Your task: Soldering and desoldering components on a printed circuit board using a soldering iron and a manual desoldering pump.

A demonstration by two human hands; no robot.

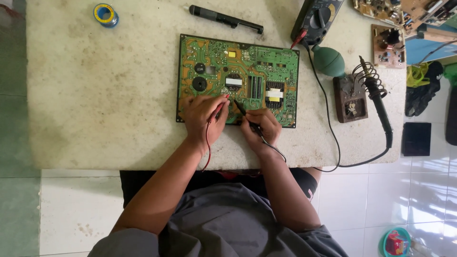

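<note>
Near the worn stone tabletop's (pixel 95 104) front edge lies a rigid, fragile green circuit board (pixel 238 78); grip by edges. Left hand (pixel 202 116) pinches a red probe (pixel 218 110), right hand (pixel 262 127) a black probe (pixel 240 108).

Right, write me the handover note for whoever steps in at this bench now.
Left hand: holds the red probe, tip down on the green circuit board, near its front edge.
Right hand: holds the black probe, tip on the board just right of the red one.
Both leads run off the table's front edge; the multimeter sits behind the board, at its right corner.
Soldering iron rests in its stand, right of the board, untouched.
Done: both probes placed on the board. Left: cannot tell; the meter's reading is not visible.
</note>
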